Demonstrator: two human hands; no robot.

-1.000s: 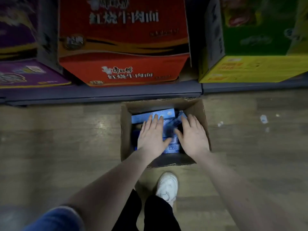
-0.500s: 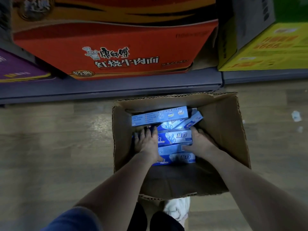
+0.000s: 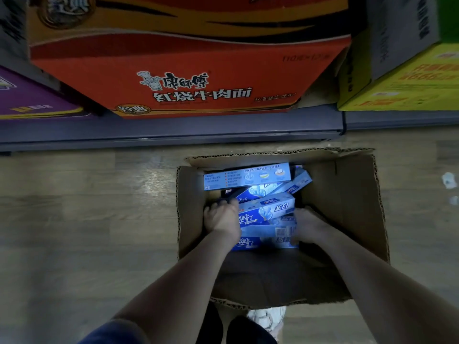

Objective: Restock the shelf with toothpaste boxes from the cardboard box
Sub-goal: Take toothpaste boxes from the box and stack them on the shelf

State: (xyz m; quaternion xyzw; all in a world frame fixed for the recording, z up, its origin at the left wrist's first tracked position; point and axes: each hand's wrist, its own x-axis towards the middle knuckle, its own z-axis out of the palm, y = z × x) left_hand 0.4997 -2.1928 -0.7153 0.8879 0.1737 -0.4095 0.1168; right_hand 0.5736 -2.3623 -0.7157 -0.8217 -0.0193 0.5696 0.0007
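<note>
An open brown cardboard box (image 3: 347, 207) stands on the floor in front of the shelf (image 3: 173, 131). Inside lie several blue and white toothpaste boxes (image 3: 268, 212), stacked loosely at different angles. My left hand (image 3: 221, 216) is down in the box, fingers curled over the left ends of the stacked toothpaste boxes. My right hand (image 3: 306, 225) grips the right ends of the same stack. One toothpaste box (image 3: 247, 176) lies flat at the far side, apart from both hands.
On the low grey shelf sit a big red noodle carton (image 3: 188, 78), a purple carton (image 3: 32, 100) at left and a yellow-green carton (image 3: 402, 78) at right. Wooden floor surrounds the box. A white shoe (image 3: 267, 319) shows beneath it. Paper scraps (image 3: 448, 180) lie at right.
The view has dropped closer to the box. Both hands went from lying flat on top of the toothpaste boxes to reaching down and closing around the ends of the stack.
</note>
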